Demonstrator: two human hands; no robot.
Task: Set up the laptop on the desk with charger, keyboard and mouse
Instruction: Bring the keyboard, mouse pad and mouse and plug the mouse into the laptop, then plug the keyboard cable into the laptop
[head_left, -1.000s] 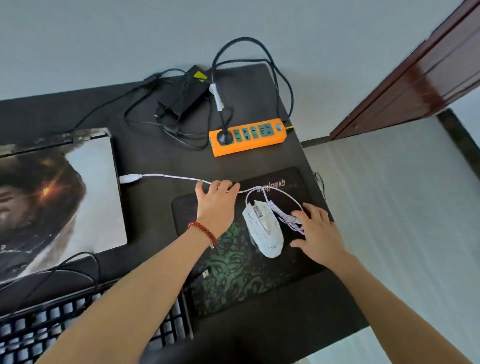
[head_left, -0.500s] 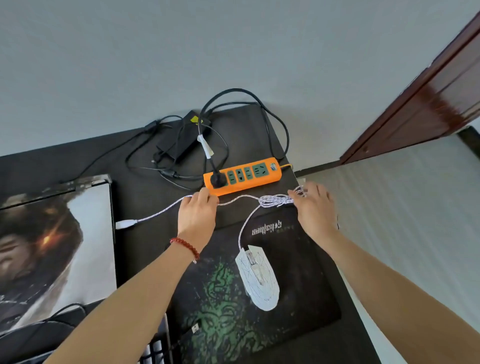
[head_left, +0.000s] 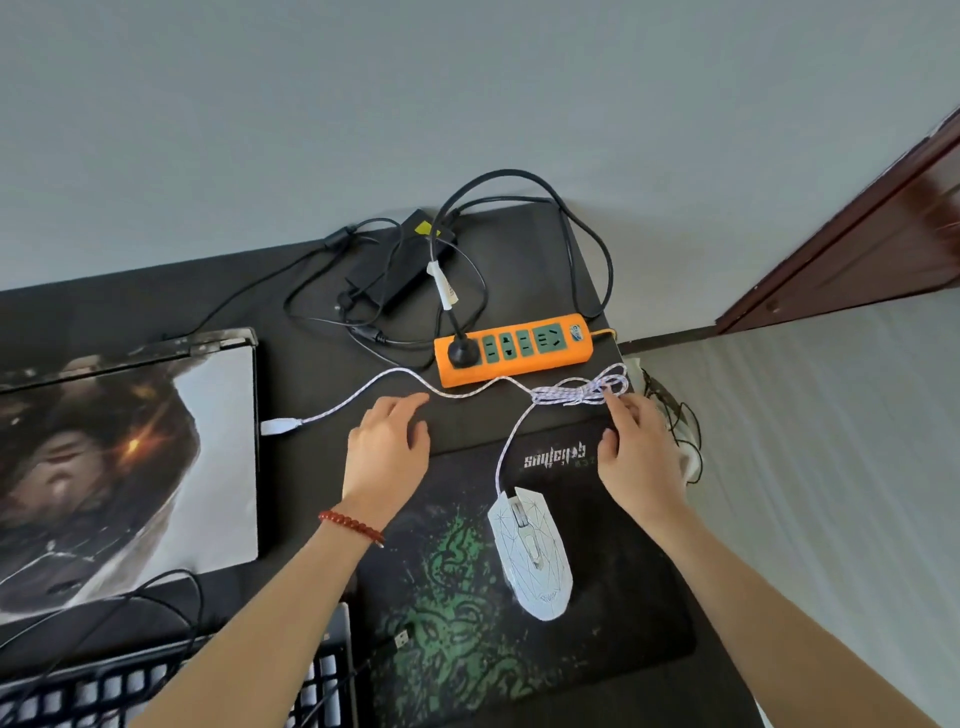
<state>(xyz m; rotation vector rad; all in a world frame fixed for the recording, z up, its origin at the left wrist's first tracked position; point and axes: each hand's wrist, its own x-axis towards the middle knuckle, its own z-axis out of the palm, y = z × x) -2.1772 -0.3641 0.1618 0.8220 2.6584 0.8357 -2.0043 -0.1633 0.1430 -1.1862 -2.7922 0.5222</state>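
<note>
The white mouse (head_left: 532, 558) rests on the black and green mouse pad (head_left: 613, 629). Its white braided cable (head_left: 395, 375) runs along the front of the orange power strip (head_left: 514, 351) to a USB plug (head_left: 280, 426) beside the closed laptop (head_left: 130, 467). A bundled coil of the cable (head_left: 576, 391) lies at the strip's right end. My left hand (head_left: 387, 452) hovers palm down just short of the cable, fingers apart. My right hand (head_left: 639, 447) is open, its index fingertip touching the coil. The black charger brick (head_left: 400, 265) lies behind, plugged into the strip. The keyboard (head_left: 78, 696) is at bottom left.
The desk's right edge (head_left: 631, 395) runs just past the coil, with thin dark wires hanging over it. The keyboard's black USB plug (head_left: 400, 639) lies loose on the mouse pad. Charger cables loop at the back by the wall. A wooden door (head_left: 857, 249) stands at right.
Both hands let go of the mouse cable and drew back toward me. The cable now lies along the front of the power strip.
</note>
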